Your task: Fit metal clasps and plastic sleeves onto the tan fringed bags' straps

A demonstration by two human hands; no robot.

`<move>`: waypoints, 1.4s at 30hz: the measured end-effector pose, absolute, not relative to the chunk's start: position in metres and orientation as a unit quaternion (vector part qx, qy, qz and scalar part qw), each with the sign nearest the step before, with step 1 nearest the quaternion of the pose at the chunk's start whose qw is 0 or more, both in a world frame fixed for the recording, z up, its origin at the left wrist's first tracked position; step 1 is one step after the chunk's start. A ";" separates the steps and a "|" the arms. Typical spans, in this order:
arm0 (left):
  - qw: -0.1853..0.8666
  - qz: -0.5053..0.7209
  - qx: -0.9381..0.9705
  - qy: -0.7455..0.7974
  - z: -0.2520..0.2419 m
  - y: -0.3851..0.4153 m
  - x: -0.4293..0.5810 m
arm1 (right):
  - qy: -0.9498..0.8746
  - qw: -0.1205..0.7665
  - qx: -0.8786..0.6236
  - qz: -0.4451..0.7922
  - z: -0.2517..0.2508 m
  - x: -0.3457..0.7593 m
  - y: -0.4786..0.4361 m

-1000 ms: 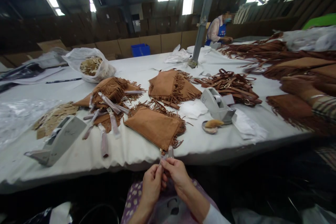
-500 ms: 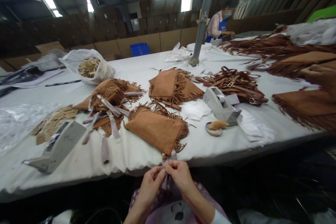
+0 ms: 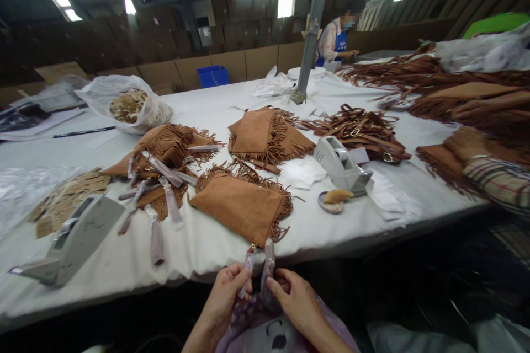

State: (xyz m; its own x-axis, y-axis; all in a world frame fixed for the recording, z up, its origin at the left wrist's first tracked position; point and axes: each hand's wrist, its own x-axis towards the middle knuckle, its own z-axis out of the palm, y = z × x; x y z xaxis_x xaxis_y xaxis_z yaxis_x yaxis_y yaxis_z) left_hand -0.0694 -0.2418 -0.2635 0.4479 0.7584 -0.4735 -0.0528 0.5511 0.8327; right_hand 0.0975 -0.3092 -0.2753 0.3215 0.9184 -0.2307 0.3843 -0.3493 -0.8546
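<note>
A tan suede fringed pouch (image 3: 240, 207) lies at the table's near edge, its zipper pull hanging over the edge. My left hand (image 3: 226, 295) pinches a strip of clear wrap (image 3: 247, 270) round that pull. My right hand (image 3: 295, 298) holds a second strip of the wrap (image 3: 269, 265) beside it. Both hands sit just below the table edge, above my lap.
Two grey tape dispensers (image 3: 70, 240) (image 3: 342, 165) stand on the white table (image 3: 199, 242). More fringed pouches (image 3: 265, 135), wrapped pulls (image 3: 165, 174), a pile of brown straps (image 3: 360, 129), a bag of tags (image 3: 124, 105). Another person's hand (image 3: 467, 143) rests at right; a worker (image 3: 335, 44) stands far back.
My hands have drawn apart, each now holding one strip of wrap. The camera view shifted slightly right and down. The other person's arm at right moved back into view.
</note>
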 end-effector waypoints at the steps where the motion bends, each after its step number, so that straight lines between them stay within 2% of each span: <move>1: 0.762 0.270 0.382 0.447 -0.262 -0.241 -0.068 | -0.455 0.361 -0.718 0.383 -0.278 0.093 -0.308; 7: 0.779 0.290 0.363 0.421 -0.236 -0.238 -0.057 | -0.482 0.390 -0.694 0.366 -0.273 0.092 -0.297; 13: 0.789 0.273 0.355 0.421 -0.241 -0.245 -0.040 | -0.589 0.295 -0.743 0.121 -0.244 0.172 -0.305; 16: 0.787 0.263 0.344 0.440 -0.256 -0.252 -0.033 | -0.591 0.325 -0.737 0.041 -0.228 0.176 -0.310; 18: 0.788 0.264 0.342 0.439 -0.264 -0.255 -0.031 | -0.556 0.376 -0.733 0.109 -0.222 0.156 -0.311; 22: 0.786 0.271 0.351 0.430 -0.270 -0.256 -0.031 | -0.437 0.430 -0.670 0.419 -0.234 0.108 -0.296; 24: 0.780 0.274 0.359 0.434 -0.270 -0.256 -0.032 | -0.392 0.455 -0.636 0.484 -0.246 0.096 -0.284; 27: 0.767 0.271 0.375 0.445 -0.268 -0.256 -0.033 | -0.370 0.475 -0.636 0.482 -0.260 0.095 -0.273; 35: 0.761 0.289 0.384 0.436 -0.274 -0.259 -0.038 | -0.452 0.409 -0.671 0.423 -0.254 0.095 -0.268; 42: 0.647 0.293 0.521 0.473 -0.269 -0.252 -0.046 | -0.426 0.420 -0.660 0.455 -0.255 0.094 -0.268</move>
